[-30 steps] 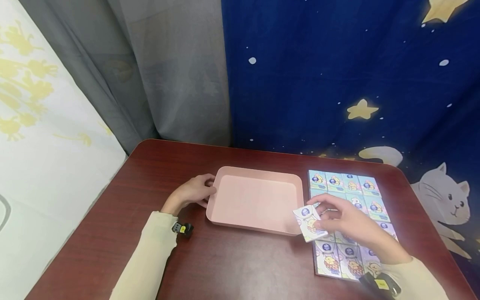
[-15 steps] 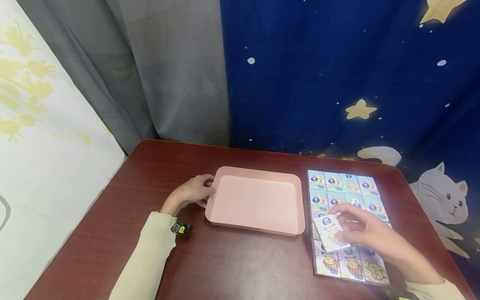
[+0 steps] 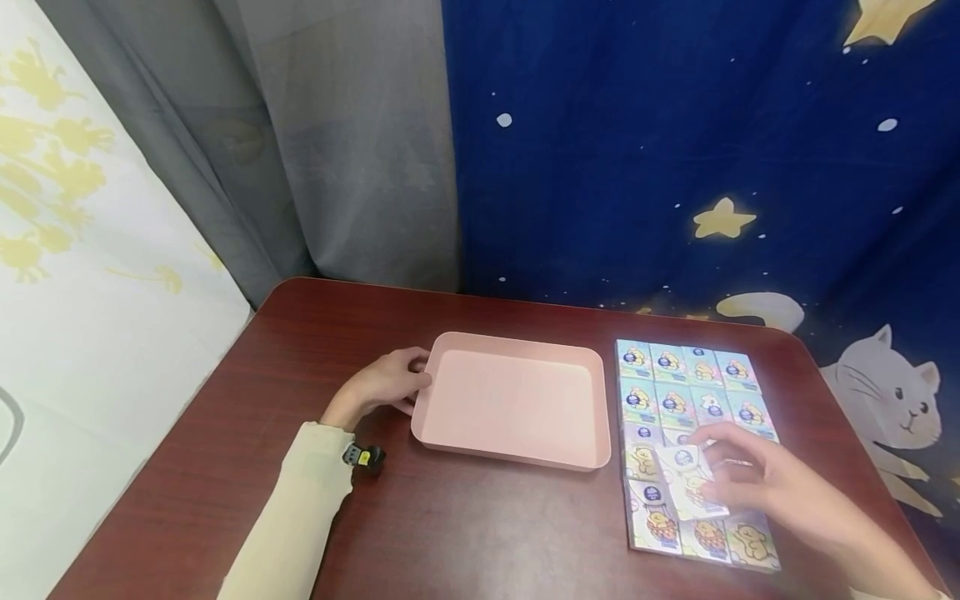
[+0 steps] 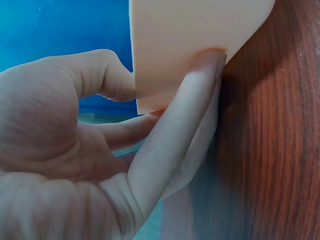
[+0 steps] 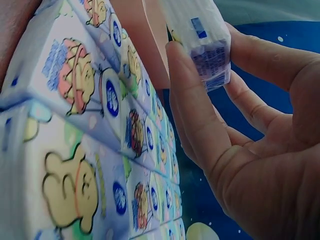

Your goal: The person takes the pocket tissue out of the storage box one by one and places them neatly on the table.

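My left hand [image 3: 386,382] grips the left edge of a shallow pink tray [image 3: 517,404], thumb on the rim and fingers against the outer wall. In the left wrist view the pink wall [image 4: 175,45] sits between thumb and fingers. A small white pocket tissue pack [image 3: 684,477] is pinched by my right hand [image 3: 765,479], above a flat block of printed tissue packs [image 3: 705,367] right of the tray. The right wrist view shows the held pack's end [image 5: 202,42] between thumb and fingers, apart from the printed packs [image 5: 75,185].
The reddish-brown table [image 3: 480,533] carries the tray and the block of packs. A grey curtain [image 3: 360,167] and a blue star-patterned curtain [image 3: 600,167] hang behind its far edge. White patterned cloth [image 3: 112,333] lies along the left side.
My right hand has carried the tissue pack right and toward me, from the tray's right edge to above the lower rows of the block. The left hand and tray have stayed put.
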Demonstrator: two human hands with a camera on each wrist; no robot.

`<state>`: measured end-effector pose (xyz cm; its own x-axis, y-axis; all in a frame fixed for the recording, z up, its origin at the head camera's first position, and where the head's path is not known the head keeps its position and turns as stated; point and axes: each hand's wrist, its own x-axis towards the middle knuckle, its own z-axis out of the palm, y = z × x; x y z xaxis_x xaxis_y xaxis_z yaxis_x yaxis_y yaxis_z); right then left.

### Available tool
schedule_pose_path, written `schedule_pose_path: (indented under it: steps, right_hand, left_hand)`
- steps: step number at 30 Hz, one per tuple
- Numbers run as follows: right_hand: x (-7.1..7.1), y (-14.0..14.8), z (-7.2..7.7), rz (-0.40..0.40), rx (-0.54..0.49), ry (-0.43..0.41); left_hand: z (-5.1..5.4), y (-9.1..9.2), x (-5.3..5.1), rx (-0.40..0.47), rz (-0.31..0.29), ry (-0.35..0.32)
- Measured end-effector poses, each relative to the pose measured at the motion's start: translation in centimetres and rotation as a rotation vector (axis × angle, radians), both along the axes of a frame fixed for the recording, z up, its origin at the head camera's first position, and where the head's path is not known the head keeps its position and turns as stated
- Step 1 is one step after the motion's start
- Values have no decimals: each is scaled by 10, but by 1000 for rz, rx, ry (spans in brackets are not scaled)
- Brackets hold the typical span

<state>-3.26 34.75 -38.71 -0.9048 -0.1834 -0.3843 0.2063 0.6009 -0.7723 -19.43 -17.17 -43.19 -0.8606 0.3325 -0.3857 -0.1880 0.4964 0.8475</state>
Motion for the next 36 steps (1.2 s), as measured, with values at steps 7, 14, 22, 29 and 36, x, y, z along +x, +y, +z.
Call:
schedule_pose_path:
  steps: [7,14,22,29,36]
  right_hand:
    - [9,16,-5,2,-58,-34]
    - [18,28,-6,-32,-94,-92]
    - [26,39,-8,-60,-145,-165]
    - [30,46,-7,-89,-82,-229]
    - [35,56,-7,-62,-32,-258]
  left_hand:
    - [1,1,0,2,-11,6]
    - [-1,1,-2,4,-12,6]
    - [0,1,-2,10,-10,-1]
    - [1,1,-1,10,-11,-1]
    - [0,1,0,5,-6,-4]
